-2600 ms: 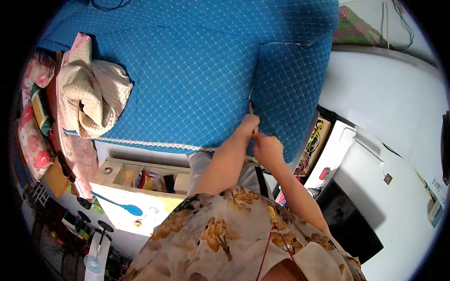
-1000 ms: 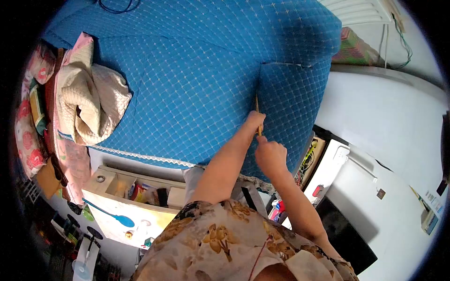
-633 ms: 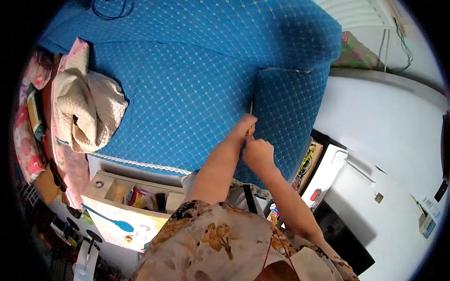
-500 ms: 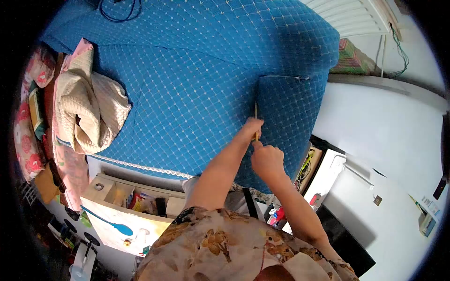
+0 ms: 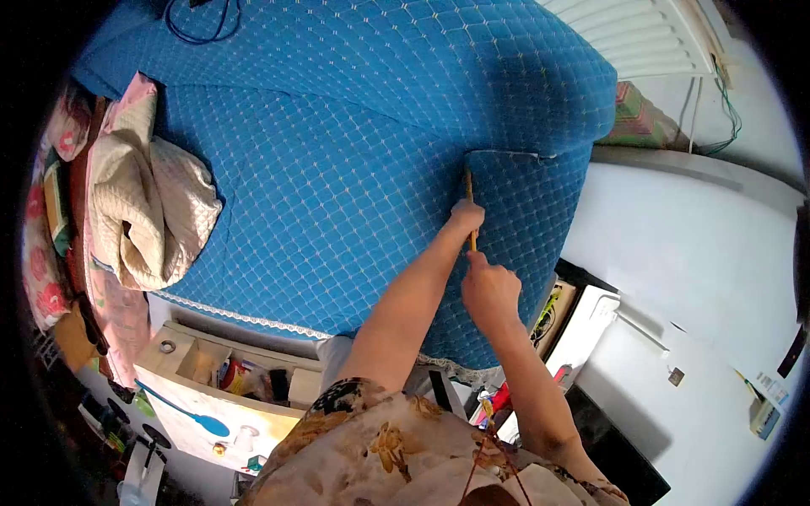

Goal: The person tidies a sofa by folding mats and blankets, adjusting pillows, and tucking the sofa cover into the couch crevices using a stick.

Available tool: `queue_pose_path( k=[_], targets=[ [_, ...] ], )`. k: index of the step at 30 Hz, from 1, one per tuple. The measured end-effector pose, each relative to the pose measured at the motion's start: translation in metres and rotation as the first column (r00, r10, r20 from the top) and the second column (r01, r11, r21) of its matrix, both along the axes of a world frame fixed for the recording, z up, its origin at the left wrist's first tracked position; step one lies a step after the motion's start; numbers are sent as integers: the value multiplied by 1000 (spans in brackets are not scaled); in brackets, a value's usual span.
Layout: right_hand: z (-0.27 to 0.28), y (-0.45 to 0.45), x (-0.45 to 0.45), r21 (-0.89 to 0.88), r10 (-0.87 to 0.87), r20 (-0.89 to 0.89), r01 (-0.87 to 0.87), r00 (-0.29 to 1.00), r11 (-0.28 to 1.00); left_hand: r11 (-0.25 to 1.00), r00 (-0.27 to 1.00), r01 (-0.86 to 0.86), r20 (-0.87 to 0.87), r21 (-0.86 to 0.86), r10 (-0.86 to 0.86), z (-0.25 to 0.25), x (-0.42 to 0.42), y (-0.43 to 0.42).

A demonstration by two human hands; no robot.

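A thin yellowish stick runs through both fists, its far end at the crease between the seat and the armrest of the sofa. My left hand is wrapped round its middle. My right hand is closed on its near end, closer to my body. Blue quilted cloth with a pale diamond pattern covers the sofa seat. Whether the stick's tip goes down into the crease or only touches it, I cannot tell.
A crumpled cream quilted cloth lies at the sofa's left end. In front stands a pale cabinet with small items in its top compartments. To the right are a white surface and a dark screen. A blue cable rests at the back.
Both hands have shifted slightly right in view. More of the stick's thick yellowish part shows beyond my left hand. The whole view has moved a little.
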State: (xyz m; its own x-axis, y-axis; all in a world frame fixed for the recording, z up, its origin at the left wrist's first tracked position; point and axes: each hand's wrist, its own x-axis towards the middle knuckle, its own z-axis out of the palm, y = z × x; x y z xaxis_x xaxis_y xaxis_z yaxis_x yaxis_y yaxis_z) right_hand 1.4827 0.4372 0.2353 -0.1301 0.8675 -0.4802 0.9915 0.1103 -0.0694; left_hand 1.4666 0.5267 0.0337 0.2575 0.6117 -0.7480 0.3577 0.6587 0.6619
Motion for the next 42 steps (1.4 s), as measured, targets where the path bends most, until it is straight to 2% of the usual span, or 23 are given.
queue_pose_path(
  k=[1,3,5,7,9,12,14,16,18,20,22,24,26,28,30,33,34,35,37,39,42],
  targets=[
    [-4,2,-4,14,-4,-10,5,1000,1000,936,954,298,-69,187,-291,-9,-6,5],
    [-8,12,-12,48,-3,-38,5,999,999,849,886,464,-127,254,-447,-19,-13,14],
    [-10,27,-16,79,0,-65,5,998,997,970,971,237,-30,60,-236,-19,-15,23],
    [-13,41,-19,61,3,-82,2,997,998,929,940,340,-79,144,-331,-29,-16,32],
    [-18,45,-22,46,-4,-82,7,997,999,920,937,348,-41,179,-346,-45,-19,32],
    [-33,44,-19,25,-22,-75,24,997,999,974,959,133,223,184,-173,-73,-21,24],
    [-36,41,-7,-11,-35,-88,34,996,999,983,896,-78,444,165,-4,-94,-13,10],
    [-46,36,1,29,41,-80,-39,996,999,977,823,-175,563,125,76,-102,-11,4],
    [-42,18,4,34,71,-54,-69,996,997,962,823,-265,503,-74,265,-96,-4,-11],
    [-31,13,4,40,84,-18,-84,996,996,819,807,-453,229,-352,544,-80,11,-8],
    [-22,6,6,34,101,-22,-100,995,994,956,911,-249,298,-153,285,-71,9,-12],
    [-22,5,9,48,121,-29,-119,992,992,951,909,-256,291,-174,297,-44,1,-8],
    [-30,10,14,80,135,-38,-131,990,988,984,953,-141,253,-106,164,-94,18,-2],
    [-39,13,20,46,148,-39,-146,988,988,958,928,-212,268,-195,260,-102,25,0],
    [-44,13,24,4,159,-39,-159,987,987,792,776,-431,270,-433,570,-60,13,-2],
    [-52,22,30,-11,171,-31,-172,985,985,748,758,-496,200,-441,620,-52,14,5],
    [-54,31,33,6,172,-24,-172,985,985,869,861,-378,224,-320,457,-82,23,13],
    [-58,43,36,26,177,-15,-177,984,984,952,933,-239,225,-191,280,-136,39,25],
    [-59,68,40,40,157,-66,-155,985,987,955,896,-264,331,-137,295,-157,47,29],
    [-58,82,37,12,133,-106,-133,985,991,782,595,-536,515,-317,617,-103,21,31],
    [-76,82,32,57,168,-99,-163,981,985,787,667,-502,419,-358,616,-64,2,42]
  ],
)
